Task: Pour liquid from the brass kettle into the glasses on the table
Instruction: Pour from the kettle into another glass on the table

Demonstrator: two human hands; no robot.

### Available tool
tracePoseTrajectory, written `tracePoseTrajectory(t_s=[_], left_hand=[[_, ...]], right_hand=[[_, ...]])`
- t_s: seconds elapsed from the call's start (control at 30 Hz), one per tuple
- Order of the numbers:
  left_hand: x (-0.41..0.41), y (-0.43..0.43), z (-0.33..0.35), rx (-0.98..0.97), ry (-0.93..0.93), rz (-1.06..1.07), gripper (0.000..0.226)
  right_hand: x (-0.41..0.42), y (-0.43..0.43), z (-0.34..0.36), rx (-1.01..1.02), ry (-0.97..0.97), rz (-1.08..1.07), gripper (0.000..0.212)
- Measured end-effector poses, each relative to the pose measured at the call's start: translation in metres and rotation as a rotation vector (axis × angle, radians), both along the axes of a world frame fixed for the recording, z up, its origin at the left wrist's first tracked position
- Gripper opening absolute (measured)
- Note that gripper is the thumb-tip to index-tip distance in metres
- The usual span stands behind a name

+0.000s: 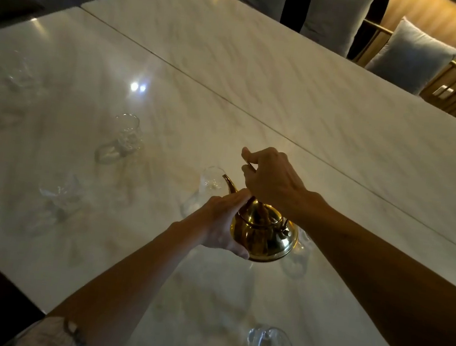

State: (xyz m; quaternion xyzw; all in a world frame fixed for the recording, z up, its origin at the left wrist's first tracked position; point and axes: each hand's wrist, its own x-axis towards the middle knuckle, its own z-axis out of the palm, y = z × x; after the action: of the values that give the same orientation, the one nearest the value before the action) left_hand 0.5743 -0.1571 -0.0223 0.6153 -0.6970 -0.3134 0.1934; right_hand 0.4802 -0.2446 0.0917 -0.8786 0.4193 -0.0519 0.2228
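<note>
Brass kettle (pixel 263 236): I read its spout pointing to 10 o'clock, tip just over the nearest glass (pixel 210 183). Right hand (pixel 270 178) fingers clamped on the handle; left hand (pixel 222 224) fingers closed against the body.

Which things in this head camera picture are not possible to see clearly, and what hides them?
- Whether liquid flows from the brass kettle spout into the glass in front of it: dim light, too small.
- Kettle handle: covered by the right hand.
- Kettle's left side: covered by the left hand.
- Glass behind the kettle: mostly hidden by the kettle and right forearm.
- Fill level of the far left glasses: blurred, faint against the marble table.
</note>
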Motion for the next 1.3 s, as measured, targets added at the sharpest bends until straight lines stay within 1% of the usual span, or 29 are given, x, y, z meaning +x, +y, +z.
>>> tracePoseTrajectory(t_s=[0.1,0.23,0.37,0.5,0.67,0.9,1.03,1.3], left_hand=[[0.002,-0.004,-0.005,0.006,0.051,0.014,0.120],[0.002,-0.005,-0.007,-0.013,0.113,0.041,0.117],[0.004,-0.009,-0.009,0.023,0.129,0.045,0.118],[0.007,-0.010,-0.011,0.046,0.134,0.038,0.119],[0.007,-0.010,-0.013,0.064,0.123,0.029,0.118],[0.005,-0.013,-0.017,0.082,0.174,0.031,0.120],[0.007,-0.014,-0.017,0.076,0.187,0.031,0.113],[0.013,-0.013,-0.015,0.078,0.186,0.010,0.117]], right_hand=[[0.011,-0.007,-0.001,0.025,0.027,0.014,0.042],[0.022,-0.014,0.001,0.040,0.077,0.039,0.033],[0.029,-0.022,-0.004,0.051,0.098,0.022,0.026],[0.033,-0.024,-0.005,0.101,0.076,-0.021,0.026],[0.034,-0.023,-0.005,0.131,0.083,-0.007,0.029],[0.033,-0.023,-0.001,0.132,0.126,0.012,0.028],[0.033,-0.026,-0.001,0.131,0.112,-0.016,0.026],[0.037,-0.025,0.002,0.133,0.114,0.003,0.025]])
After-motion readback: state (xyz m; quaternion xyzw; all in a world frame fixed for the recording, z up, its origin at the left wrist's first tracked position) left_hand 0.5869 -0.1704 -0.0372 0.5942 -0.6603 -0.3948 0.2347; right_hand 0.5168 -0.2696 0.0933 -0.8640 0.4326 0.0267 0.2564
